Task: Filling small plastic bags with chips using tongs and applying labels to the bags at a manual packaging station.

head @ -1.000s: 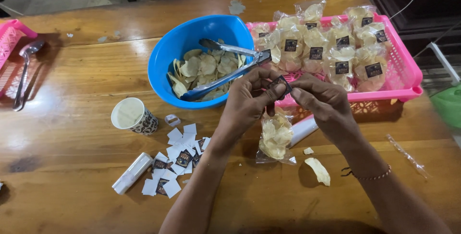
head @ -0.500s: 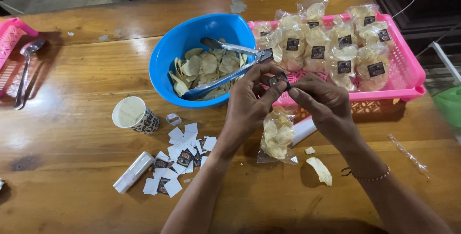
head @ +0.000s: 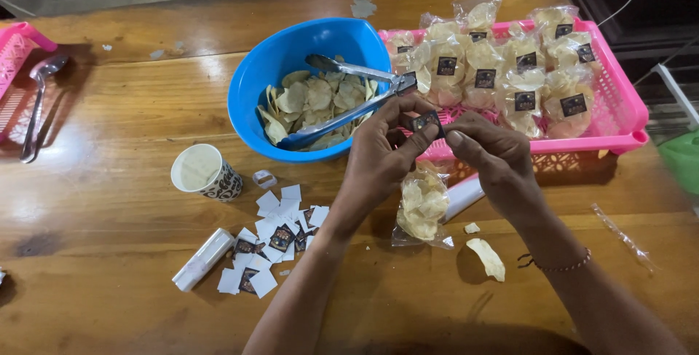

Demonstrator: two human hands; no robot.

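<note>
together our left hand (head: 378, 155) and right hand (head: 489, 157) pinch a small dark label (head: 424, 120) by thumb and fingertips, above a clear bag of chips (head: 422, 206), near the blue bowl (head: 291, 56), left of the pink basket (head: 615, 100).

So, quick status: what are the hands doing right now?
Left hand and right hand pinch one small dark label together. Bag of chips lies on table below them. Nothing blocking.
</note>
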